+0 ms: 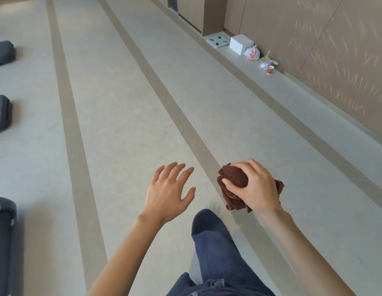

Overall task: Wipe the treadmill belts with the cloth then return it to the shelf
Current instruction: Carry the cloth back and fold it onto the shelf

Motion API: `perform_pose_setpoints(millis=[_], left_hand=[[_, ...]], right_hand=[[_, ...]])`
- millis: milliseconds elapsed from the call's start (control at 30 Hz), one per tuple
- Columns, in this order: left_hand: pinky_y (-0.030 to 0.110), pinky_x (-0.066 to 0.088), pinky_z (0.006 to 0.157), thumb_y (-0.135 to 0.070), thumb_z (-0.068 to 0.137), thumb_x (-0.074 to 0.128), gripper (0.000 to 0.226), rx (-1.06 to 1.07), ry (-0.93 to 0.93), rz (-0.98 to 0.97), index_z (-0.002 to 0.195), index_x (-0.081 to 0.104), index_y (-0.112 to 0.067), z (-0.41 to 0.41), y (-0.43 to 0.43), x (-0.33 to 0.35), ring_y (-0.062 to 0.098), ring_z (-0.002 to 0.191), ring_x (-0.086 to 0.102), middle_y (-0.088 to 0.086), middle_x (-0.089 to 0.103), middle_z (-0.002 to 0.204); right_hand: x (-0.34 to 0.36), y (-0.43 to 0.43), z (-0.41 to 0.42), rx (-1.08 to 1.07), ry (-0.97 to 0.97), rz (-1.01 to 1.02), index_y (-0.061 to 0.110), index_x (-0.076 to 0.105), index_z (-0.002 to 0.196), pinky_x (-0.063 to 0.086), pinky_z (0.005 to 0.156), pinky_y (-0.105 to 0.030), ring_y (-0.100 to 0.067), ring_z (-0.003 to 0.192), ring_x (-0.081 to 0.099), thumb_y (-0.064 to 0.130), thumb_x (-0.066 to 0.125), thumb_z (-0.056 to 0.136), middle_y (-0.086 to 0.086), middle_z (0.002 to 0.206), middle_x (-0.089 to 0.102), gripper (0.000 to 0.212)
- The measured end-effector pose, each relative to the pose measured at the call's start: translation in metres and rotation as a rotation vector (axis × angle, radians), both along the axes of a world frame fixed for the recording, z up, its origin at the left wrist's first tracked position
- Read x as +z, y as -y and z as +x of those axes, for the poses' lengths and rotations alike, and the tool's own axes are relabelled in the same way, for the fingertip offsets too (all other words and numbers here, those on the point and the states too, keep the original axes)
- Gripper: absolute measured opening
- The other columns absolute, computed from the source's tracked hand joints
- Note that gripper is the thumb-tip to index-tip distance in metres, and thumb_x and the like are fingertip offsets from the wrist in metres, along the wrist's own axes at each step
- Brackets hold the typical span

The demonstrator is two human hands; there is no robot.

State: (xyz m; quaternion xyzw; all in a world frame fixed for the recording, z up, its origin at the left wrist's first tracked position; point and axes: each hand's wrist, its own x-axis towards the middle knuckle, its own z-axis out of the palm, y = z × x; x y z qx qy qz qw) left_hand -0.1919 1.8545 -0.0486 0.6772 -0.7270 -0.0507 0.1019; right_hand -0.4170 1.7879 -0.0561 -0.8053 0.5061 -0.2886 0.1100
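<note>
My right hand (253,186) is clenched around the brown cloth (233,180), bunched into a wad; thumb and fingers wrap over its top, folds spilling out below the palm and behind the wrist. Cloth held in the air above the floor (126,116), just ahead of my raised leg in blue denim (215,244). My left hand (167,193) is empty, fingers spread and slightly curled, palm down, touching nothing. Both forearms bare, reaching forward, left angled inward. No readable writing anywhere. Dark grey treadmill ends (2,112) along the left edge. By the far wall: white box (241,43), plastic bag (252,53), red cup (270,70).
</note>
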Motion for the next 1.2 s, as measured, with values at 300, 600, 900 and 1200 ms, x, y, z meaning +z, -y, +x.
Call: perform_pose_setpoints(millis=[300,600,900,1200], left_hand=[[0.044,0.038,0.104,-0.042,0.086,0.048,0.048,0.052,0.001,-0.042,0.128,0.058,-0.019,0.020,0.173,0.021,0.027,0.125,0.049,0.004,0.059,0.128],[0.044,0.037,0.105,-0.047,0.087,0.033,0.055,0.077,-0.009,-0.051,0.129,0.056,-0.020,0.031,0.302,0.030,0.027,0.126,0.048,0.005,0.055,0.133],[0.044,0.037,0.105,-0.048,0.087,0.032,0.055,0.042,-0.010,0.003,0.129,0.056,-0.022,0.074,0.416,0.005,0.026,0.126,0.049,0.004,0.056,0.133],[0.042,0.039,0.102,-0.047,0.087,0.037,0.052,0.013,-0.007,-0.078,0.126,0.059,-0.020,0.161,0.569,0.020,0.027,0.122,0.052,0.004,0.059,0.128]], right_hand=[[0.023,0.187,0.022,0.061,0.003,-0.040,0.015,0.070,0.092,0.051,0.070,-0.041,-0.025,0.079,0.063,0.034,0.082,0.068,0.000,0.088,0.064,0.033],[0.030,0.318,0.043,0.079,0.038,-0.106,0.014,0.070,0.094,0.051,0.069,-0.038,-0.023,0.078,0.063,0.043,0.070,0.072,0.000,0.088,0.063,0.036],[0.002,0.423,0.081,0.067,-0.003,-0.035,0.015,0.070,0.093,0.052,0.070,-0.039,-0.023,0.079,0.063,0.042,0.074,0.072,0.001,0.089,0.063,0.035],[0.030,0.572,0.169,0.045,-0.006,-0.085,0.011,0.071,0.092,0.052,0.069,-0.042,-0.027,0.078,0.064,0.031,0.084,0.067,-0.003,0.087,0.064,0.035]])
